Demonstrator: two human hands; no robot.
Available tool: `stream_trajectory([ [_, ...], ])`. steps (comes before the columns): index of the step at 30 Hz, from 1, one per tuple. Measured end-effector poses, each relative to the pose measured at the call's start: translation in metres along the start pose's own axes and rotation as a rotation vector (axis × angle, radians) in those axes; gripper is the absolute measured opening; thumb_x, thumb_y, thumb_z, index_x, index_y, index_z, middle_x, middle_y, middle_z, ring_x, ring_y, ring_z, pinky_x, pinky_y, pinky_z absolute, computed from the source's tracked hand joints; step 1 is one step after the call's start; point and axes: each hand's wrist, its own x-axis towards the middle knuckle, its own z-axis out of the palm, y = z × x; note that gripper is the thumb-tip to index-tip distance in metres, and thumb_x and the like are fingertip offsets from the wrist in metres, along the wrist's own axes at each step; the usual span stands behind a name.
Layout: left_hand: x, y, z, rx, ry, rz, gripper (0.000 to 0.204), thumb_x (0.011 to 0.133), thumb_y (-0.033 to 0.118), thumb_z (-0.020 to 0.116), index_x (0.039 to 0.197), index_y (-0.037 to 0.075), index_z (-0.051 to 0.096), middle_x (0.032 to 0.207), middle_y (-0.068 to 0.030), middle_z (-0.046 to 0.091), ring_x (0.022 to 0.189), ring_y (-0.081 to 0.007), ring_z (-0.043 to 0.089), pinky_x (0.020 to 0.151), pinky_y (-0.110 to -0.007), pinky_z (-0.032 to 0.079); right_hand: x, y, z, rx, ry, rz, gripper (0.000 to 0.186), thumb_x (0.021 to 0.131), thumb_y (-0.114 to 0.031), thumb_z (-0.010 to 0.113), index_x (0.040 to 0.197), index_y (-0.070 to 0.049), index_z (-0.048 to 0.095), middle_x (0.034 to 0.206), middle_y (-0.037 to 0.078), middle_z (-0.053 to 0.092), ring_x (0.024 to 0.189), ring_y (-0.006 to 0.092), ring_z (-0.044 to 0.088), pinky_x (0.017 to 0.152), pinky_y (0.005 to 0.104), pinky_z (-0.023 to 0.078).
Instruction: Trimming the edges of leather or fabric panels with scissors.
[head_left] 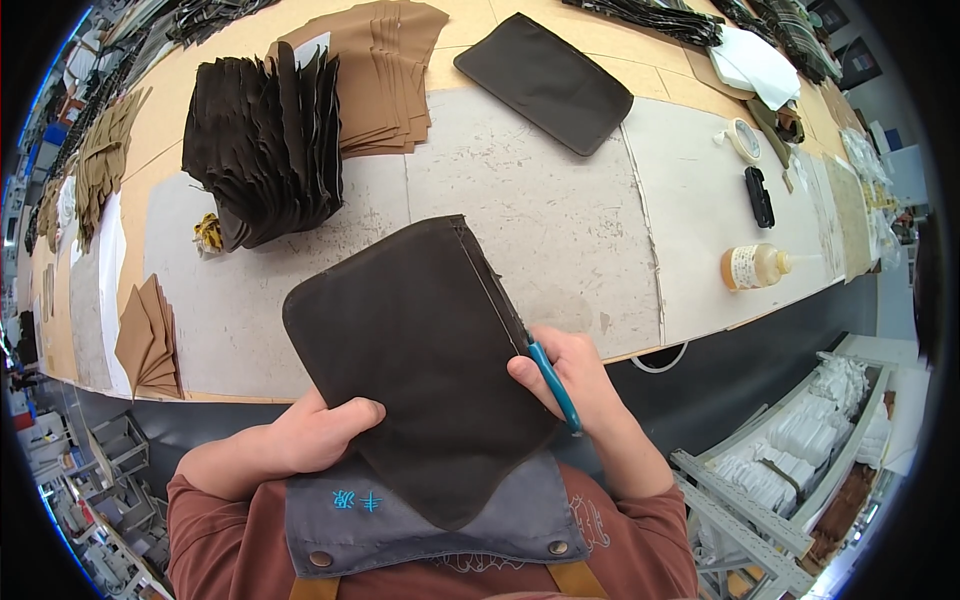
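A dark brown, almost black flat fabric piece (400, 330) with rounded corners is held up before my chest, tilted. Along its right edge runs a seam with layered, slightly ragged edges. My left hand (325, 432) grips its lower left side, thumb on top and fingers hidden beneath. At the right edge, my right hand (565, 378) holds a slim tool with a teal handle (555, 388) and has its thumb on the fabric. The tool's tip lies against the seam, too hidden to tell its kind.
A tall stack of dark fabric pieces (262, 150) stands at left before brown panels (390, 80). A similar dark piece (545, 82) lies at the far side. Rightward are a tape roll (743, 140), a black object (759, 197) and a bottle of amber liquid (752, 267). A rack (790, 480) stands lower right.
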Motion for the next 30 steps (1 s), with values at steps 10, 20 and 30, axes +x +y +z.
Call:
stream_trajectory([
  [10,-0.0010,0.0050,0.0001,0.290,-0.011,0.088,0.046,0.085,0.000,0.034,0.129,-0.009,0.043,0.132,-0.0163,0.050,0.121,-0.0227,0.050,0.101,-0.033,0.041,-0.0007,0.0005,-0.0006,-0.003,0.010,0.032,0.057,0.082,-0.050,0.068,0.063,0.001,0.049,0.052,0.013,0.045,0.048,0.0223,0.042,0.049,0.0340,0.040],
  [20,0.0020,-0.0020,-0.0016,0.037,0.003,-0.008,0.051,0.083,0.000,0.035,0.133,-0.007,0.039,0.133,-0.0174,0.048,0.122,-0.0253,0.048,0.103,-0.036,0.039,0.0006,0.0040,-0.0037,0.011,-0.029,-0.005,0.054,0.083,-0.049,0.067,0.073,0.001,0.048,0.058,0.013,0.047,0.053,0.0244,0.046,0.054,0.0341,0.041],
  [30,0.0018,-0.0019,-0.0023,0.041,-0.016,-0.008,0.050,0.083,0.002,0.035,0.132,-0.007,0.039,0.133,-0.0175,0.048,0.122,-0.0255,0.049,0.103,-0.036,0.040,0.0067,0.0032,-0.0054,-0.038,-0.073,-0.012,0.059,0.084,-0.056,0.061,0.076,0.001,0.045,0.062,0.016,0.048,0.059,0.0304,0.048,0.058,0.0369,0.042],
])
